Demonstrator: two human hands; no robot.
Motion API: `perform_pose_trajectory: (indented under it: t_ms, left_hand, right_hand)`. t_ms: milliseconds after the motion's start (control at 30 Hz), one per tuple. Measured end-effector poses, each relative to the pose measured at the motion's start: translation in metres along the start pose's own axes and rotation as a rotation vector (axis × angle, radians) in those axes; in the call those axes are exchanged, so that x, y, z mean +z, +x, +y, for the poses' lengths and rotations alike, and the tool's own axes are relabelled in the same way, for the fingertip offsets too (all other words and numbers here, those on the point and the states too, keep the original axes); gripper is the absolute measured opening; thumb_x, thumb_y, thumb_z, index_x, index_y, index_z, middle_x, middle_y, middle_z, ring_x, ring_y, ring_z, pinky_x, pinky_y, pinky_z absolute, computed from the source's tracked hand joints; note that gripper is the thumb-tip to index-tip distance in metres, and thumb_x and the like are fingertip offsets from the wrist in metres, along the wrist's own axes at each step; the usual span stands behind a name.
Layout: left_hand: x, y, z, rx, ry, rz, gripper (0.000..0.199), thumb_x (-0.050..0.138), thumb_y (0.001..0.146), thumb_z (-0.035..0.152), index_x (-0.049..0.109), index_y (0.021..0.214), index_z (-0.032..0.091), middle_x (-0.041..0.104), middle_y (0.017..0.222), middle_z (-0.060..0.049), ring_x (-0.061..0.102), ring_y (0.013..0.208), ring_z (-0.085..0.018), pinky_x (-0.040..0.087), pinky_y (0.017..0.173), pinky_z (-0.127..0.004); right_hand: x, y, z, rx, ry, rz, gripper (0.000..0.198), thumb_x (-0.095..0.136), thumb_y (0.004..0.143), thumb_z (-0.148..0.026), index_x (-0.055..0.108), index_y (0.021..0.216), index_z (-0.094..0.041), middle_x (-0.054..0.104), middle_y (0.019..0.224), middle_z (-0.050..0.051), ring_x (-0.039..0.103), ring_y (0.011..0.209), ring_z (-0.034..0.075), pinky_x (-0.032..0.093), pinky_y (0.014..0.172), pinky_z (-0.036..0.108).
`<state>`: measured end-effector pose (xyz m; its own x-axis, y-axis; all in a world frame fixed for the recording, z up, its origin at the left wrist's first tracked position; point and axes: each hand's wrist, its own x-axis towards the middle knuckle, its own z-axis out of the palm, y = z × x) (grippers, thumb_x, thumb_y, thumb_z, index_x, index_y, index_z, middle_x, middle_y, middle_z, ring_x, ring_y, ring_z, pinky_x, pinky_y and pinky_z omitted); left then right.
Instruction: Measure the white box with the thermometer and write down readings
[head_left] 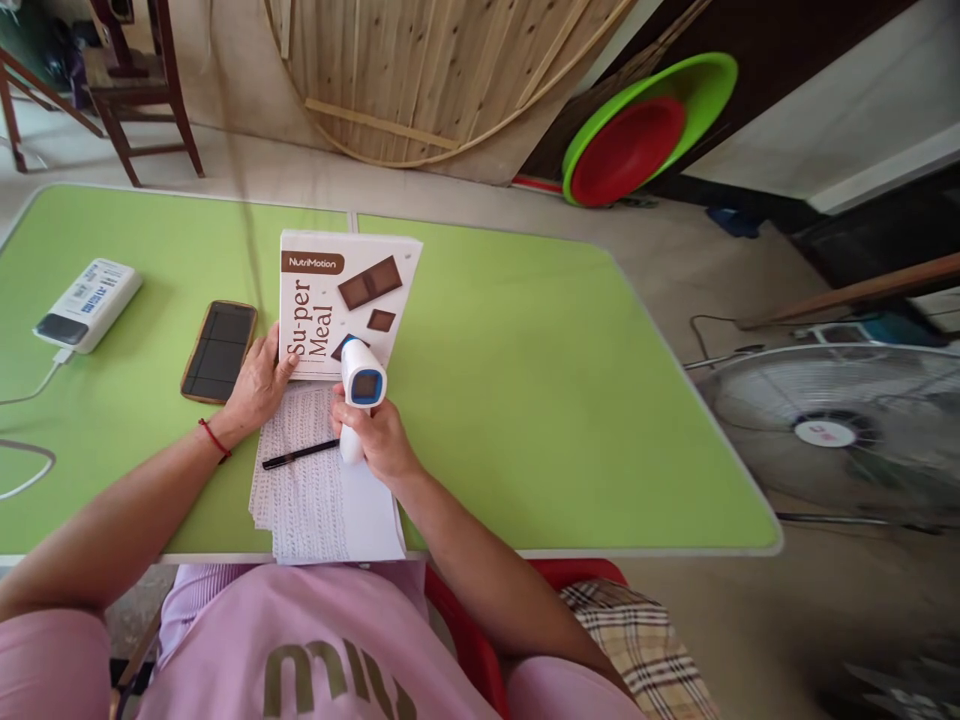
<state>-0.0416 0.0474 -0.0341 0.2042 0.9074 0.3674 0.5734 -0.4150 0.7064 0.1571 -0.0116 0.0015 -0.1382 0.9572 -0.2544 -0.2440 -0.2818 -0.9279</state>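
Observation:
My left hand (259, 385) is closed on the lower left edge of a white box (375, 262) with chocolate pieces and "Su-per Meal" printed on it. The box stands upright, its front facing me. In my right hand (380, 430) is a white infrared thermometer (351, 445), held by its handle, its blue-rimmed screen turned to me and its head close in front of the box. Beneath lie sheets of paper (315, 510) covered in rows of writing. Across them rests a black pen (300, 455), its right end near the thermometer handle.
On the green table (510, 400), a phone (219, 350) lies left of my left hand. Farther left is a white power bank (88, 303) with a cable. A large fan (825, 430) stands to the right. Green and red basins (630, 150) lean beyond the table.

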Motion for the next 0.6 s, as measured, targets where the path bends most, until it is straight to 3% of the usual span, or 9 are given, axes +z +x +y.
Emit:
perform_pose_trajectory:
  t_ms: [100, 233, 433, 600]
  left_hand:
    - [0.0003, 0.0006, 0.0014, -0.018, -0.04, -0.001, 0.075, 0.03, 0.108, 0.077, 0.05, 0.149, 0.018, 0.057, 0.153, -0.021, 0.058, 0.137, -0.037, 0.049, 0.118, -0.06]
    - [-0.0007, 0.0015, 0.0027, -0.036, -0.077, -0.015, 0.079, 0.045, 0.104, 0.078, 0.045, 0.153, 0.016, 0.06, 0.149, -0.024, 0.06, 0.137, -0.039, 0.051, 0.115, -0.062]
    - [-0.0018, 0.0001, 0.0019, -0.047, -0.072, -0.02, 0.081, 0.043, 0.105, 0.078, 0.042, 0.156, 0.015, 0.055, 0.156, -0.024, 0.054, 0.147, -0.038, 0.046, 0.123, -0.06]
    - [-0.0017, -0.0009, -0.0001, -0.006, -0.062, -0.033, 0.077, 0.04, 0.106, 0.077, 0.046, 0.153, 0.015, 0.056, 0.155, -0.023, 0.058, 0.142, -0.037, 0.05, 0.119, -0.058]
  right_hand:
    - [0.003, 0.0002, 0.0008, -0.006, -0.006, 0.008, 0.039, 0.077, 0.065, -0.047, 0.055, 0.085, -0.023, 0.051, 0.059, -0.007, 0.047, 0.054, 0.011, 0.038, 0.057, 0.03]
    - [0.0055, -0.0005, -0.0005, -0.013, -0.014, -0.001, 0.036, 0.075, 0.066, -0.046, 0.052, 0.082, -0.024, 0.05, 0.059, -0.007, 0.045, 0.055, 0.011, 0.037, 0.057, 0.03]
    - [0.0047, -0.0012, -0.0019, 0.0, 0.006, -0.019, 0.035, 0.075, 0.066, -0.046, 0.053, 0.081, -0.023, 0.051, 0.059, -0.006, 0.046, 0.055, 0.011, 0.036, 0.058, 0.03]
    - [0.0054, -0.0022, -0.0021, 0.002, 0.02, -0.009, 0.034, 0.075, 0.065, -0.045, 0.054, 0.081, -0.023, 0.051, 0.058, -0.007, 0.045, 0.054, 0.01, 0.036, 0.057, 0.029]
